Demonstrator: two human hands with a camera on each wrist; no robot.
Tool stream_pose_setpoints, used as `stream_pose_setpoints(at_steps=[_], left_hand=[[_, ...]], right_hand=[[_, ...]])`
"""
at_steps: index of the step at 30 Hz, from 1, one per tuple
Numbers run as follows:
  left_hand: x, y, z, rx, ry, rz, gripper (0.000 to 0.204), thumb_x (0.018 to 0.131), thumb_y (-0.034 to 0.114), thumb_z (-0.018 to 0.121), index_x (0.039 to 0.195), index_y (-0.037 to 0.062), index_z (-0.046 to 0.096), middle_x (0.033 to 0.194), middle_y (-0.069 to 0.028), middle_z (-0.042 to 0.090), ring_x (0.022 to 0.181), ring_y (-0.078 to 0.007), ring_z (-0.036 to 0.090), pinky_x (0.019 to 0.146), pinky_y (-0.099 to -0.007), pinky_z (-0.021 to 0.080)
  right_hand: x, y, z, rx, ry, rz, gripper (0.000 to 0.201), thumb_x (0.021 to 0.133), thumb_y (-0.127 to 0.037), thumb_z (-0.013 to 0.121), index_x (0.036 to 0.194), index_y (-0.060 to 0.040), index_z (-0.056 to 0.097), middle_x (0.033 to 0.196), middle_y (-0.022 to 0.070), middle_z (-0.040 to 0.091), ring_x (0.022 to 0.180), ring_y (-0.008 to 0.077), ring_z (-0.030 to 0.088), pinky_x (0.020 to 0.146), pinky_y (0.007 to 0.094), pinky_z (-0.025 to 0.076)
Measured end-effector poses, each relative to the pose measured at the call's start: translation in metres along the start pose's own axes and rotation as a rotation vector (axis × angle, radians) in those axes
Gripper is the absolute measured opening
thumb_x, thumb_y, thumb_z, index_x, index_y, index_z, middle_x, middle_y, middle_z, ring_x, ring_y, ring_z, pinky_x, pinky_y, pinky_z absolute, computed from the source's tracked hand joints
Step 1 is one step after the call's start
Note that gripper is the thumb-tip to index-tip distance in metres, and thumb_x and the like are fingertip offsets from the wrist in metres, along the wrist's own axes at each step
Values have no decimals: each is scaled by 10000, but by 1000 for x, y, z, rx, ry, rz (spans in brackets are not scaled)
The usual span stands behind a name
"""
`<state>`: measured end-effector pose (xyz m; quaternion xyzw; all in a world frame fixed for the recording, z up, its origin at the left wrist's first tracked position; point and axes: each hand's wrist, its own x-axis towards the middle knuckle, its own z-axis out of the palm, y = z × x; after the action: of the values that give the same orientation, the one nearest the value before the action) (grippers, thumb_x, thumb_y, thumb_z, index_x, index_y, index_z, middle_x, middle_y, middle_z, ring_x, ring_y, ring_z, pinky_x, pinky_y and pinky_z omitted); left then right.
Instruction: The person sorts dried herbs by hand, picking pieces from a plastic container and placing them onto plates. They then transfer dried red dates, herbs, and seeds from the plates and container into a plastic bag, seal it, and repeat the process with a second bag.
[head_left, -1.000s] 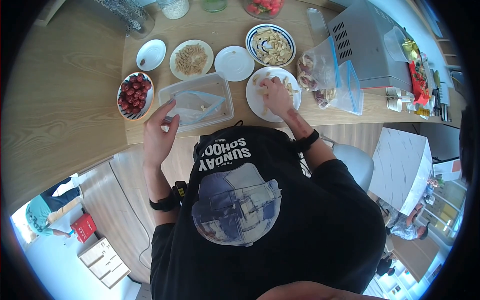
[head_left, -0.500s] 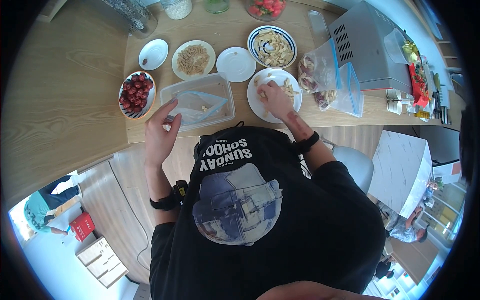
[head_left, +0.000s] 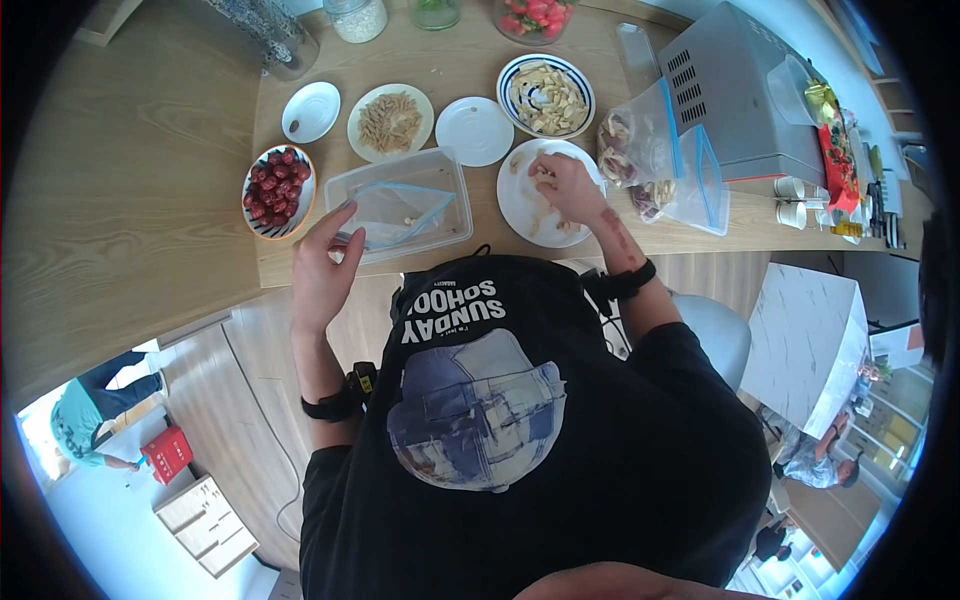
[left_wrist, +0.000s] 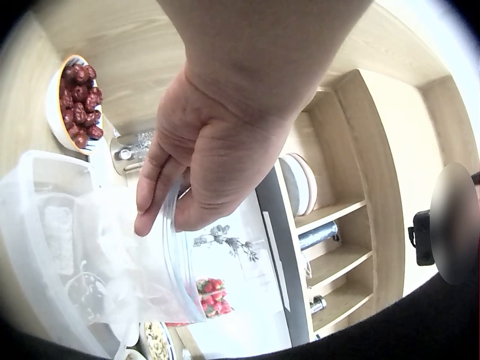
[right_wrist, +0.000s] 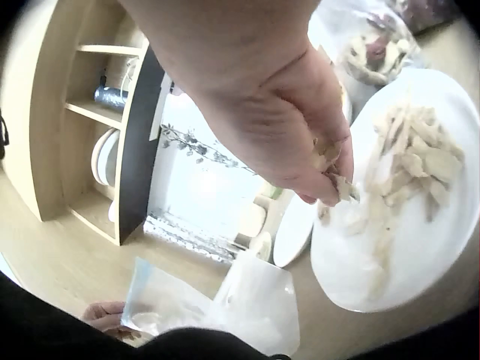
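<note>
Slices [right_wrist: 435,161] of something pale lie on the white plate [head_left: 516,205], over which we pinch a few between the curled fingers and thumb of our right hand [head_left: 570,190]. With our left hand [head_left: 325,270], thumb opposing fingers, we pinch the edge of the clear zip bag [head_left: 390,215], which sits in the plastic container [head_left: 463,195] near a bowl [left_wrist: 54,112] of dates [head_left: 277,188].

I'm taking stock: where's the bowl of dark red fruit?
In the head view, the bowl sits on the left, beside the plastic box, between the small white dish above and the left hand below.
</note>
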<state>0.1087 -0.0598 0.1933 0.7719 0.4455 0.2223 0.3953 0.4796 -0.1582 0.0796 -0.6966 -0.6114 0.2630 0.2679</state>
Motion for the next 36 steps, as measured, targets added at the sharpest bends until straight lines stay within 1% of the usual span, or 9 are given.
stream_pose_setpoints(at_steps=[5, 8, 10, 19, 24, 26, 30, 32, 36], left_hand=[[2, 3, 4, 1, -13, -10, 365, 898, 22, 657, 1253, -55, 624, 1257, -225, 650, 794, -199, 720, 726, -297, 572], [5, 3, 5, 8, -50, -40, 401, 909, 24, 658, 1297, -57, 600, 986, -171, 728, 806, -150, 711, 767, -283, 564], [6, 4, 6, 8, -43, -34, 400, 895, 17, 657, 1284, -59, 606, 1079, -193, 709, 794, -168, 718, 747, -289, 567], [2, 4, 2, -37, -25, -118, 440, 864, 7, 668, 1290, -71, 596, 1068, -185, 728, 785, -170, 720, 737, -290, 568], [3, 0, 2, 2, -6, -84, 438, 860, 14, 683, 1284, -64, 604, 1076, -191, 725, 778, -165, 719, 733, -290, 568], [3, 0, 0, -23, -35, -84, 428, 857, 24, 696, 1270, -56, 615, 1116, -206, 713, 770, -167, 718, 726, -290, 568], [3, -5, 0, -31, -42, -47, 422, 854, 25, 702, 1260, -54, 620, 1171, -224, 691, 764, -172, 717, 719, -289, 568], [3, -3, -1, -26, -44, -34, 417, 854, 24, 701, 1255, -60, 619, 1212, -233, 671, 765, -179, 718, 717, -290, 568], [3, -3, -1, -21, -41, -28, 414, 857, 22, 697, 1254, -65, 616, 1234, -235, 660, 767, -181, 719, 717, -290, 569]], right_hand=[[20, -86, -31, 380, -59, -81, 211, 855, -5, 675, 1063, -19, 646, 1016, 109, 660, 916, 225, 674, 831, 350, 549], [34, -146, -30, 359, -27, -443, 250, 848, -22, 689, 1092, -45, 643, 1056, 107, 649, 946, 262, 662, 841, 347, 537], [42, -172, -13, 325, -10, -564, 258, 848, -39, 690, 1100, -61, 641, 1064, 106, 641, 961, 278, 656, 843, 355, 534], [50, -174, 55, -46, -189, -745, 224, 871, -105, 651, 1093, -81, 637, 1092, 84, 620, 977, 290, 655, 779, 405, 536], [48, -179, 5, 104, -124, -660, 203, 883, -136, 670, 1077, -77, 656, 920, 99, 679, 872, 316, 676, 757, 403, 551], [58, -150, -6, 112, 78, -566, 185, 899, -123, 657, 1075, -65, 660, 901, 118, 693, 864, 322, 678, 773, 387, 556], [90, -47, -17, -203, 332, -34, 368, 861, -220, 709, 1198, -89, 640, 1088, 195, 669, 954, 339, 673, 843, 444, 540], [94, -6, -16, -449, 281, 189, 506, 819, -354, 746, 1249, -118, 623, 1189, 229, 626, 1104, 350, 616, 941, 479, 484], [95, 37, -3, -511, 300, 300, 570, 797, -450, 744, 1254, -134, 618, 1227, 230, 589, 1201, 364, 543, 1014, 471, 427]])
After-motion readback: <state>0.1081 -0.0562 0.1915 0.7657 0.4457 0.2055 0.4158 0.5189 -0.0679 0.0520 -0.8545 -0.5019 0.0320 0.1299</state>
